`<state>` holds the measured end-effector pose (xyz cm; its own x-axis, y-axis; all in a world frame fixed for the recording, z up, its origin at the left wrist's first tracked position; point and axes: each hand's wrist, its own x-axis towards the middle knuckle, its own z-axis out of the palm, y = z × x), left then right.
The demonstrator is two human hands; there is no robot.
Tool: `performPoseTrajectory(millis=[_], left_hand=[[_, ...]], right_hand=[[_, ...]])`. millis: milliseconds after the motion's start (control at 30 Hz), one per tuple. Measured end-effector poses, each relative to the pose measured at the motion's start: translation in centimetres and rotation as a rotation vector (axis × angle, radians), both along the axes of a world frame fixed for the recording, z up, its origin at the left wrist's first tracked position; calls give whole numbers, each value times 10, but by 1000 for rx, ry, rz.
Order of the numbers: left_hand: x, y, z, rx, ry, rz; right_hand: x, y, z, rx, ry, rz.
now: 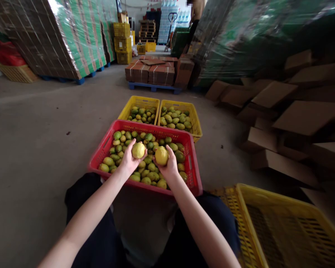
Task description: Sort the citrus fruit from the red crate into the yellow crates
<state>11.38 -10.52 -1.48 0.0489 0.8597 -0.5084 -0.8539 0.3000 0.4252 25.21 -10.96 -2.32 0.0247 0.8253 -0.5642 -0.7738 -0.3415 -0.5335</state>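
Head view. Left hand: part-curled, cupping one yellow fruit. Right hand: likewise half-closed, around a second yellow fruit. Location: both held side by side, apart, above the red crate and its green-to-yellow fruit. Possible mishaps: a drop, from so loose a cupping, bruising stock below; a knock, from holding the pair so near. Appearance: rounded, pale yellow; right-hand specimen slightly mottled.

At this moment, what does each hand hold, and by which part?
The left hand holds one yellow fruit, the right hand another, both by their sides and underside.
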Motion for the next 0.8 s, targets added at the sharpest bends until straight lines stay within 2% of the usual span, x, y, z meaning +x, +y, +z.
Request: performPoseTrajectory(millis=[133,233,400,600,700,800], left_hand=[[0,-1,1,-50,-75,13],[0,-1,0,-20,-135,-2],[2,-1,-1,-59,-207,-45],[2,0,0,-55,-238,-30],[-2,3,0,19,-288,-40],[-4,9,3,122,-304,27]], right_hand=[[2,-1,2,-21,48,22],[3,-1,0,-72,100,67],[2,-1,-5,-104,67,63],[3,-2,-1,87,154,122],[7,0,3,228,194,159],[12,3,8,389,244,174]])
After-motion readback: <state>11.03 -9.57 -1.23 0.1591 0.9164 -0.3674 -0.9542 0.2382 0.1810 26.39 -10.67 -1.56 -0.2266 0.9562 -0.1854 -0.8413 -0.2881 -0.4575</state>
